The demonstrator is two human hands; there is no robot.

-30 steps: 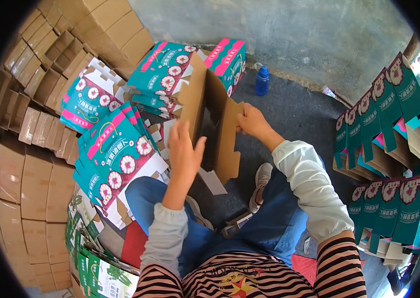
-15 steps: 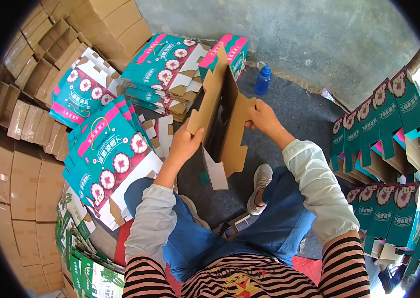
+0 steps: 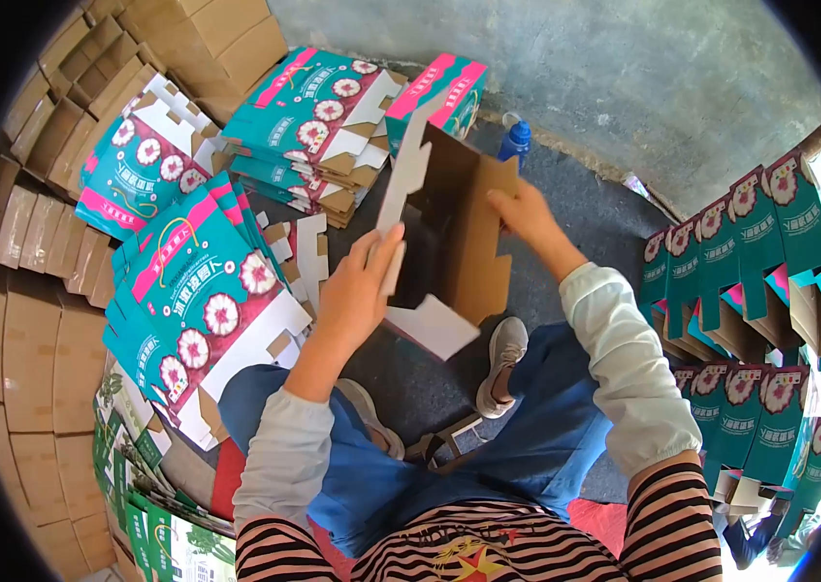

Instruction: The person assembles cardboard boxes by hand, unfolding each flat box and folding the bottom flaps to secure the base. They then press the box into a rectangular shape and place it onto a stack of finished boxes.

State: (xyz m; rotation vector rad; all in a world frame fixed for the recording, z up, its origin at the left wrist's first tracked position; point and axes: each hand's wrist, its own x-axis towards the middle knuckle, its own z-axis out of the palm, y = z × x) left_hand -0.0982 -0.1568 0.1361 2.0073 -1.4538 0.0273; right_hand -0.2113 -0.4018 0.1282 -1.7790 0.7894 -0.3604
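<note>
Between my hands, above the dark floor, is a cardboard gift box (image 3: 473, 247), spread into a box shape with its brown inside and loose flaps facing me. My left hand (image 3: 357, 289) grips its left wall near a flap, fingers wrapped over the edge. On the far right side, my right hand (image 3: 524, 215) pinches the brown flap at the top corner. A white-faced flap (image 3: 436, 326) sticks out at the near end. The printed outside of this box is mostly hidden from me.
Flat teal printed boxes (image 3: 202, 301) lie stacked at left, with another stack (image 3: 304, 116) behind. A blue bottle (image 3: 515, 142) and a closed teal box (image 3: 439, 92) stand near the wall. Brown cartons (image 3: 32, 339) line the left; opened teal boxes (image 3: 759, 228) are stacked at right.
The box has opened wider and turned, so more of its brown inside shows. My left hand has shifted slightly down along its wall; my right hand has moved slightly right.
</note>
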